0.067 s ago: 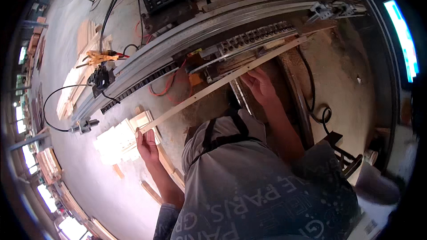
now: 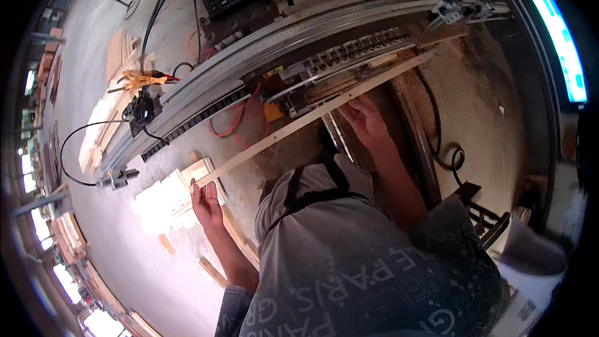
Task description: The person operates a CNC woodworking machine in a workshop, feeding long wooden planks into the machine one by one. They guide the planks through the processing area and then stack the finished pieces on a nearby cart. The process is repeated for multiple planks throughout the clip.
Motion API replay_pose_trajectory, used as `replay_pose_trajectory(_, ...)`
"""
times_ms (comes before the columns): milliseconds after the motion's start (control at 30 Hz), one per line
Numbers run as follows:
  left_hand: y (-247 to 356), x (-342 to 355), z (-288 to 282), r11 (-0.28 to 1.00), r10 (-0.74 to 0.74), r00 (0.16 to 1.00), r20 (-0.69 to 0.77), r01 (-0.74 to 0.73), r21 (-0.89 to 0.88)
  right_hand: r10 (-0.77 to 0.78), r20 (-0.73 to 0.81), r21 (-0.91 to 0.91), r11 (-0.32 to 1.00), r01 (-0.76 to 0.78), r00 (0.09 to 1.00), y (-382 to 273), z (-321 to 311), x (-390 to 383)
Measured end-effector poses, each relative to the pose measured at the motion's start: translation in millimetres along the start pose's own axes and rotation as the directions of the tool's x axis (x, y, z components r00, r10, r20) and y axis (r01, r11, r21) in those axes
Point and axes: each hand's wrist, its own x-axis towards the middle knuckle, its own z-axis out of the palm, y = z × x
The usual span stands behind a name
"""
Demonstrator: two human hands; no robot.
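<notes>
Wooden strip (image 2: 293, 128): slants alongside the aluminium rail (image 2: 262, 53), on the near side.
Left hand (image 2: 209, 206): pinches the strip's left end.
Right hand (image 2: 367, 122): fingertips at its lower edge, right of mid-length; closure cannot be told.
Handling: probably light, springy lengthwise.
Grip points: both edges, widely spaced.

Smooth matt wooden strip (image 2: 312, 117), dull metal rail (image 2: 262, 50), matt cloth garment (image 2: 324, 228).

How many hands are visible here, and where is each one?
2: the left hand at the wooden strip's lower-left end, and the right hand at its near edge, right of the middle.
</notes>
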Motion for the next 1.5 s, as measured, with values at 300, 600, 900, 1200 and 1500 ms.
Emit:
replay_pose_trajectory(300,34.2,35.4,-53.4,0.972,-0.232,0.919,0.320,0.231,0.042,-0.197,0.002,-0.011,0.980,0.197,0.980,65.9,1.5,-171.6)
replay_pose_trajectory(600,49.4,35.1,-137.4,0.809,-0.577,0.770,0.271,0.493,0.320,-0.360,-0.153,-0.275,0.910,0.310,0.920,171.6,11.2,-365.0)
replay_pose_trajectory(900,37.1,1.5,-150.5,0.794,-0.586,0.686,0.432,0.381,0.473,-0.430,-0.358,-0.175,0.903,0.393,0.829,213.1,-25.4,-486.1)
replay_pose_trajectory(1200,-113.0,-238.5,-96.7,0.473,-0.848,0.297,0.439,0.049,0.880,-0.514,-0.733,-0.067,0.706,0.705,0.445,223.4,-148.6,-752.4)
replay_pose_trajectory(1500,-278.3,-550.0,-133.9,0.103,-0.987,-0.144,0.068,-0.249,0.963,-0.274,-0.940,-0.314,0.468,0.826,-0.202,276.5,-313.3,-1014.7)
